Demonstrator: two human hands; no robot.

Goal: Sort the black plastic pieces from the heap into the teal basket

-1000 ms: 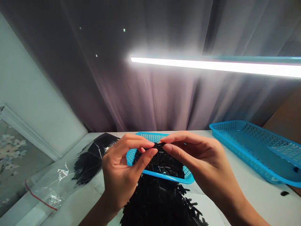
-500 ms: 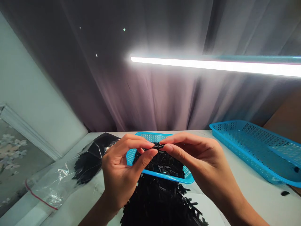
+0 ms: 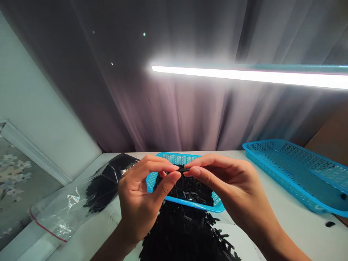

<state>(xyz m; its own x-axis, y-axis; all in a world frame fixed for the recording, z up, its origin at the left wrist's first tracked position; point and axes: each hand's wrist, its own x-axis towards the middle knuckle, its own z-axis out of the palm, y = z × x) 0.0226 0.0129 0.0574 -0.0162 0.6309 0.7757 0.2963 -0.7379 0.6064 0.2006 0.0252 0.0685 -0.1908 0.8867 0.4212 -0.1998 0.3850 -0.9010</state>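
Between the fingertips of both hands is a small, slim black plastic piece [image 3: 184, 169], held level over the near blue basket. My left hand [image 3: 146, 188] pinches its left end between thumb and fingers. My right hand [image 3: 228, 177] pinches the right end the same way. Below them the blue basket [image 3: 190, 207] contains many similar black pieces [image 3: 190, 188]. In front of it a large heap of loose black pieces [image 3: 182, 235] spreads toward me. The exact kind of piece is too small to make out.
On the left lies a clear zip bag [image 3: 65, 206] with black pieces inside. A larger blue basket [image 3: 288, 177] stands at the right, with a stray black piece [image 3: 330, 224] near it on the white table [image 3: 299, 228]. A bright tube light [image 3: 244, 75] hangs before a grey curtain.
The black piece has turned slightly between the fingertips and now shows a thinner, edge-on side. Both hands stay in nearly the same place.
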